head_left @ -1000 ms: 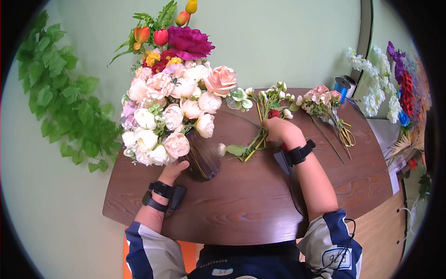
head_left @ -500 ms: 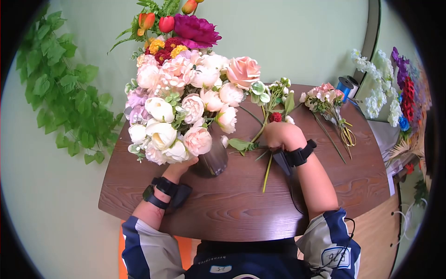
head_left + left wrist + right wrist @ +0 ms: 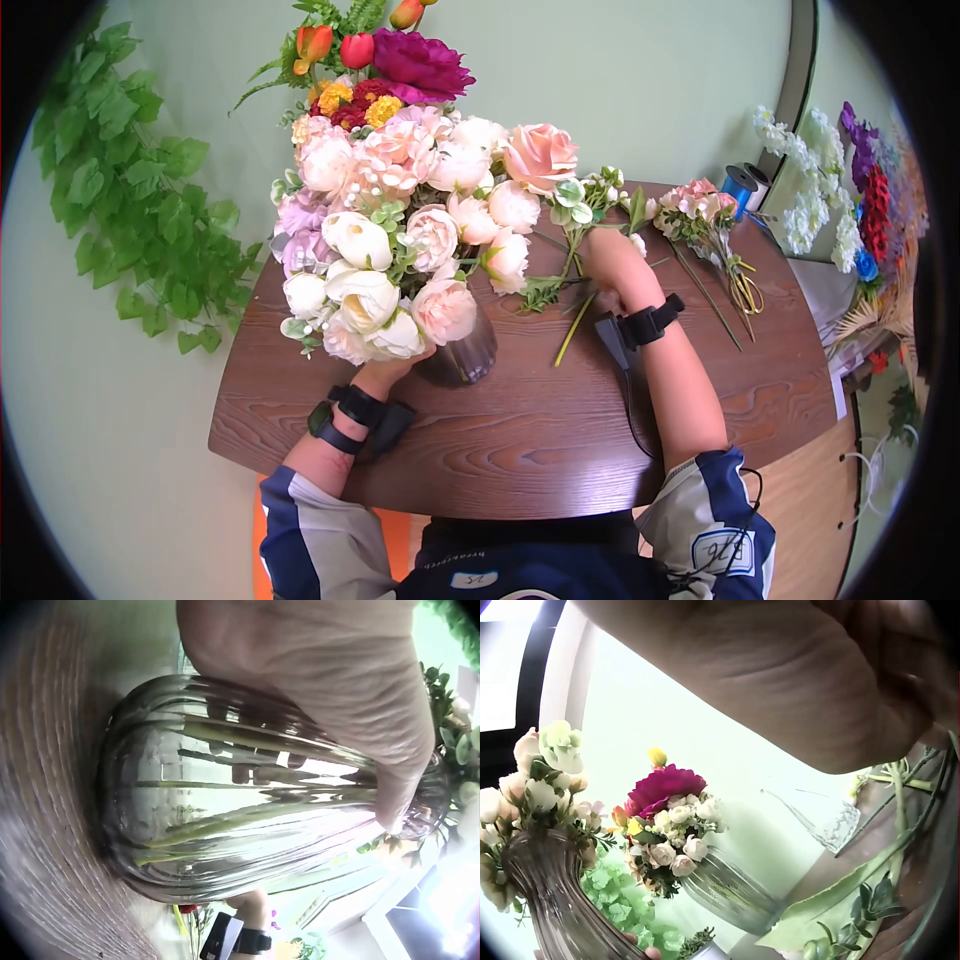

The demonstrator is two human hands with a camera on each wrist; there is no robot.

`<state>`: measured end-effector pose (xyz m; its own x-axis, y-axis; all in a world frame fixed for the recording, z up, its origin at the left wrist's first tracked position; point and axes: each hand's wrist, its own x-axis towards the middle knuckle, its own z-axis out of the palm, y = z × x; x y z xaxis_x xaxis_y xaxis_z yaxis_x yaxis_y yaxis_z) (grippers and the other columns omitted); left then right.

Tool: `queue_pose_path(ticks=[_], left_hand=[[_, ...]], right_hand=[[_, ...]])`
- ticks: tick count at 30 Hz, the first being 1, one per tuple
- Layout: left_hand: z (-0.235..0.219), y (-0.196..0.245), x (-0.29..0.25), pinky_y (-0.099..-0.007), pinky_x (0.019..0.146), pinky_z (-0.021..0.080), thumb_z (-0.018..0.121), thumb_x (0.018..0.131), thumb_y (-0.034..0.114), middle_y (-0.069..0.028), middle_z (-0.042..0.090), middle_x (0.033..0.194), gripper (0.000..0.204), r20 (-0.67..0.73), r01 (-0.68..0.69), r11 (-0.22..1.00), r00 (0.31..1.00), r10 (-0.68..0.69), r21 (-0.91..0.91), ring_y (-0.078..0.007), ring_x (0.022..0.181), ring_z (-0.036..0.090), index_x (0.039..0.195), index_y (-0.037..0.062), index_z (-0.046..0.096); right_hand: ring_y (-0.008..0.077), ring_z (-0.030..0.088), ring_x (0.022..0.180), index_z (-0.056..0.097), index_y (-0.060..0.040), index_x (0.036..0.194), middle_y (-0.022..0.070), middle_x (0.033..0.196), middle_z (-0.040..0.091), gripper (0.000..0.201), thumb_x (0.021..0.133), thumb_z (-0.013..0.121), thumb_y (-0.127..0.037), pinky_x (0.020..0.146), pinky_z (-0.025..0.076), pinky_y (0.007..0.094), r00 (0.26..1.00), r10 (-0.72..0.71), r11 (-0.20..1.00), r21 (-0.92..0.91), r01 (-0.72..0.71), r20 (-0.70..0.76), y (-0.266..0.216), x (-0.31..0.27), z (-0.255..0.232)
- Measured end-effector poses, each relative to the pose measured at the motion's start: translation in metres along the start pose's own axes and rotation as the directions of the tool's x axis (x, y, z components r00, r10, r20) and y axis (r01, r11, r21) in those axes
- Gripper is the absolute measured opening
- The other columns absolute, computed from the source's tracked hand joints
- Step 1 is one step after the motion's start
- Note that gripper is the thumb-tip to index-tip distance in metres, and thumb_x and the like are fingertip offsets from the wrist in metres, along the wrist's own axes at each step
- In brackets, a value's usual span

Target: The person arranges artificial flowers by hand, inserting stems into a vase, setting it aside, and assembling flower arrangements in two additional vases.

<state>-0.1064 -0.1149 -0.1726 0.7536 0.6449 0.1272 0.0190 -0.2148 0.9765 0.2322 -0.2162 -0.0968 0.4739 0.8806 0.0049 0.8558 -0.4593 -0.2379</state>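
My left hand (image 3: 393,368) grips the ribbed glass vase (image 3: 466,358), mostly under its pale pink and white blooms (image 3: 365,300). In the left wrist view the hand (image 3: 322,671) wraps the vase (image 3: 202,817), with stems inside and the thumb near the neck. To the right, my right hand (image 3: 612,262) is curled over cut flowers on the table, and a green stem (image 3: 574,328) pokes out below it. The right wrist view has stems (image 3: 900,802) running up by that hand (image 3: 780,682); its fingertips are hidden.
A pink bunch (image 3: 700,205) lies right of my right hand, with ribbon spools (image 3: 738,190) behind. Behind the vase stands another arrangement with a purple bloom (image 3: 420,68). Ivy (image 3: 150,210) hangs at left; more flowers (image 3: 872,210) are at far right.
The vase and my left hand have shifted right. My right hand has moved slightly away from me, and the green stem under it has moved too. The red flower beside it is now hidden.
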Motion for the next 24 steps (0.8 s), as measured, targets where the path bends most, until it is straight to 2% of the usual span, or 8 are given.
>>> queue_pose_path(ticks=[1, 3, 6, 7, 9, 16, 22, 24], left_hand=[[-0.006, -0.031, 0.006, -0.0323, 0.108, 0.022, 0.075, 0.071, 0.04, -0.0061, 0.037, 0.137, 0.086, 0.0, 0.0, 1.0, 1.0, 0.0, -0.002, -0.0194, 0.126, 0.034, 0.137, 0.0032, 0.032], [-0.023, -0.114, 0.021, -0.0369, 0.099, 0.038, 0.076, 0.074, 0.028, -0.0055, 0.052, 0.124, 0.062, 0.029, -0.263, 0.819, 0.957, 0.289, 0.509, -0.0231, 0.115, 0.047, 0.126, 0.0121, 0.049], [-0.015, -0.087, 0.019, -0.038, 0.097, 0.039, 0.073, 0.076, 0.032, -0.006, 0.054, 0.12, 0.055, 0.1, -0.334, 0.596, 0.915, 0.391, 0.73, -0.0241, 0.111, 0.05, 0.123, 0.0128, 0.051], [-0.005, -0.06, 0.011, -0.038, 0.097, 0.039, 0.073, 0.076, 0.032, -0.006, 0.054, 0.12, 0.055, 0.098, -0.334, 0.595, 0.915, 0.392, 0.731, -0.0241, 0.111, 0.05, 0.123, 0.0128, 0.051], [0.016, -0.001, -0.005, -0.0386, 0.094, 0.041, 0.071, 0.076, 0.031, -0.0062, 0.057, 0.113, 0.047, -0.139, -0.314, 0.874, 0.912, 0.387, 0.372, -0.0247, 0.106, 0.053, 0.117, 0.013, 0.055], [0.018, -0.001, -0.002, -0.0392, 0.092, 0.042, 0.07, 0.075, 0.027, -0.0073, 0.059, 0.108, 0.041, -0.164, -0.423, 0.836, 0.851, 0.499, 0.351, -0.0266, 0.102, 0.054, 0.112, 0.0123, 0.057], [0.016, 0.0, -0.001, -0.039, 0.093, 0.041, 0.069, 0.076, 0.025, -0.0076, 0.058, 0.11, 0.042, -0.107, -0.439, 0.822, 0.857, 0.505, 0.362, -0.0264, 0.105, 0.054, 0.114, 0.0112, 0.056], [0.016, -0.003, -0.001, -0.0395, 0.095, 0.041, 0.068, 0.077, 0.023, -0.0082, 0.057, 0.114, 0.044, -0.088, -0.422, 0.832, 0.873, 0.48, 0.361, -0.0268, 0.108, 0.053, 0.117, 0.0101, 0.054]], right_hand=[[0.0383, 0.065, 0.08, 0.066, 0.0047, 0.082, 0.0252, 0.083, 0.064, 0.019, 0.078, 0.053, -0.009, 0.067, 0.054, 0.042, 0.983, -0.008, 1.0, 0.001, 0.008, -0.184, 0.0, 0.003, 0.006], [0.0385, 0.064, 0.08, 0.066, 0.004, 0.082, 0.0246, 0.082, 0.064, 0.02, 0.08, 0.053, -0.012, 0.068, 0.053, 0.043, 0.957, -0.099, 0.993, 0.038, 0.113, -0.272, -0.004, 0.008, 0.017], [0.0388, 0.063, 0.079, 0.065, 0.0026, 0.082, 0.0238, 0.081, 0.063, 0.018, 0.081, 0.056, -0.012, 0.071, 0.052, 0.0454, 0.892, -0.251, 0.954, 0.06, 0.293, -0.376, 0.0, 0.016, 0.042], [0.0389, 0.063, 0.079, 0.065, 0.0025, 0.082, 0.0241, 0.083, 0.063, 0.016, 0.079, 0.058, -0.012, 0.072, 0.052, 0.0455, 0.921, -0.243, 0.957, 0.081, 0.279, -0.303, 0.001, 0.017, 0.043], [0.039, 0.063, 0.081, 0.066, 0.0028, 0.083, 0.0258, 0.089, 0.062, 0.017, 0.074, 0.066, -0.013, 0.074, 0.052, 0.0448, 0.946, -0.202, 0.959, 0.146, 0.244, -0.253, 0.011, 0.025, 0.053], [0.0391, 0.063, 0.086, 0.064, 0.0056, 0.084, 0.0274, 0.087, 0.062, 0.019, 0.069, 0.064, -0.007, 0.076, 0.052, 0.0441, 0.977, -0.073, 0.98, 0.169, 0.107, -0.199, 0.015, 0.028, 0.051], [0.0361, 0.065, 0.073, 0.058, 0.0077, 0.094, 0.0264, 0.082, 0.063, 0.032, 0.065, 0.062, -0.006, 0.064, 0.053, 0.0418, 0.918, -0.077, 0.934, 0.293, 0.203, -0.39, 0.022, 0.037, 0.056], [0.0283, 0.065, 0.059, 0.054, 0.0092, 0.097, 0.0219, 0.074, 0.064, 0.037, 0.064, 0.064, -0.006, 0.054, 0.052, 0.0354, 0.984, 0.109, 0.73, 0.683, 0.018, -0.143, 0.017, 0.034, 0.045]])
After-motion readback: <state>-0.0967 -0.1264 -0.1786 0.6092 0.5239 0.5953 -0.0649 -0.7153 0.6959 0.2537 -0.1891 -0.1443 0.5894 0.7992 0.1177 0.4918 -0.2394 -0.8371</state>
